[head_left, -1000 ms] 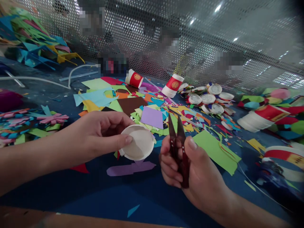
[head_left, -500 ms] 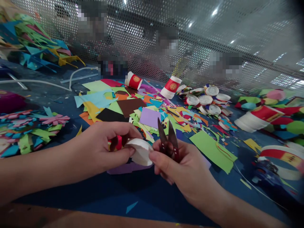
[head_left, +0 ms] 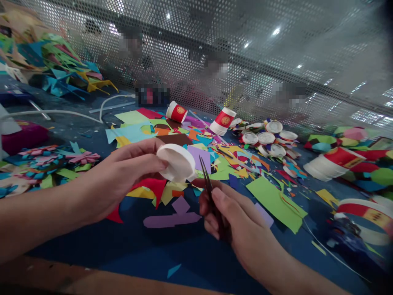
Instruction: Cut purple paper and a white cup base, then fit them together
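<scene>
Handling notes, our judgement: the round white paper piece (head_left: pixel 177 163) looked thin, so it called for a light pinch at the rim, as a hard squeeze could have creased it. Steadying it called for fingertips well clear of the blades, with the tips of the snips (head_left: pixel 207 180) angled away from our left hand (head_left: pixel 127 170). Small, slow wrist turns suited it better than big swings. Any closing of the blades wanted the edge in plain sight first.

State of hands: left was in a narrow pinch on the left edge of the white piece, thumb on the near side, hollow face partly toward us. Right hand (head_left: pixel 238 209) was closed round the snips, blades nearly together and pointing up.

Position: the piece sat tilted, up off the bench (head_left: pixel 123 250), between the hands, just left of the blades. Right fingertips were near its lower right rim; we couldn't tell if they touched. The purple paper strip (head_left: pixel 172 220) lay below it, nearer us, with red paper (head_left: pixel 155 187) beside the left hand.
</scene>
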`<action>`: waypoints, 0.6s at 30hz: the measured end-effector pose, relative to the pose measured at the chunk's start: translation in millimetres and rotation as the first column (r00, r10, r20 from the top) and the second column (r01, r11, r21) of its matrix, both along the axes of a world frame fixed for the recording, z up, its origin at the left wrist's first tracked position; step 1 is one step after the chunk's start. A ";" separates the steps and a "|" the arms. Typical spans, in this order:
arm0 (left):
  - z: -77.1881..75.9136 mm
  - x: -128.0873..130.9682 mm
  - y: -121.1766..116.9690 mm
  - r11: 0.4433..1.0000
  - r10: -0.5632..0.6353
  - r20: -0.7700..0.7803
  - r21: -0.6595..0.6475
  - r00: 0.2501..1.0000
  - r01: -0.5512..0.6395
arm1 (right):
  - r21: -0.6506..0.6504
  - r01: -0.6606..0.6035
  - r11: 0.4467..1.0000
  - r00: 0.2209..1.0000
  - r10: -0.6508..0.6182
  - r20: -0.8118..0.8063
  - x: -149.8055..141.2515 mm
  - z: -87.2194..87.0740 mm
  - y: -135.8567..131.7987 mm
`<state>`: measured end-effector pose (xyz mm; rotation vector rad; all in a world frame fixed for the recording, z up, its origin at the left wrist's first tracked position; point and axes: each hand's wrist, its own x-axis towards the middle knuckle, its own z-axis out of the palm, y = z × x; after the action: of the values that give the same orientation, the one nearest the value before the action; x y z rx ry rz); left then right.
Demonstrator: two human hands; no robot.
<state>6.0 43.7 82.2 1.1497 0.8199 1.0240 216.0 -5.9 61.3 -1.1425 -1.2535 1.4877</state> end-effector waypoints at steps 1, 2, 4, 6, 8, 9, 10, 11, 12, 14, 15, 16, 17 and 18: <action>-1.1 -0.3 0.5 1.000 0.003 0.008 0.002 1.000 -0.003 | 0.026 -0.022 0.999 0.999 0.021 0.043 0.5 -0.5 -1.3; -2.1 -0.5 0.7 1.000 0.009 0.018 0.005 1.000 -0.009 | 0.070 -0.043 0.997 0.995 0.036 0.097 1.3 -0.8 -2.3; -3.0 -0.4 0.1 1.000 0.025 0.025 0.002 0.999 -0.025 | 0.193 -0.075 0.978 0.972 0.029 0.232 3.5 -0.8 -3.9; -3.2 0.1 -1.7 1.000 0.015 0.010 0.013 1.000 -0.015 | 0.298 -0.102 0.949 0.941 -0.005 0.339 5.5 -0.7 -5.5; -3.7 0.9 -4.0 1.000 -0.021 -0.017 0.010 1.000 0.021 | 0.334 -0.091 0.938 0.921 -0.048 0.386 6.7 -2.0 -7.5; -4.2 1.3 -5.1 0.999 -0.036 -0.023 0.011 0.999 0.036 | 0.342 -0.077 0.937 0.920 -0.065 0.386 6.9 -3.6 -8.5; -4.8 1.8 -6.2 0.999 -0.048 -0.015 0.006 0.999 0.048 | 0.349 -0.061 0.935 0.925 -0.079 0.373 6.9 -5.6 -9.3; -5.4 2.4 -7.1 0.998 -0.061 -0.001 -0.004 0.998 0.061 | 0.355 -0.039 0.934 0.932 -0.094 0.350 6.7 -7.9 -10.0; -5.7 3.0 -7.9 0.997 -0.074 0.018 -0.015 0.997 0.074 | 0.362 -0.014 0.932 0.941 -0.110 0.320 6.4 -10.3 -10.4; -4.9 4.8 -9.4 0.992 -0.108 0.054 -0.060 0.993 0.111 | 0.377 0.025 0.926 0.959 -0.129 0.254 5.4 -14.3 -10.8; -3.6 6.0 -10.1 0.988 -0.122 0.072 -0.091 0.990 0.128 | 0.373 0.037 0.927 0.965 -0.131 0.229 4.8 -15.5 -10.8; -1.8 7.3 -10.7 0.982 -0.137 0.088 -0.119 0.987 0.147 | 0.363 0.043 0.931 0.969 -0.128 0.213 4.2 -16.2 -10.7; 0.2 8.7 -11.2 0.977 -0.151 0.103 -0.137 0.983 0.165 | 0.347 0.035 0.937 0.972 -0.112 0.206 3.6 -16.5 -10.6; 2.2 10.0 -11.5 0.973 -0.162 0.117 -0.149 0.980 0.179 | 0.328 0.019 0.944 0.974 -0.091 0.205 3.2 -16.6 -10.5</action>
<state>16.0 32.1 84.4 1.0040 0.6943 0.8529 219.2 -16.4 44.7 -1.1272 -1.5378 1.0831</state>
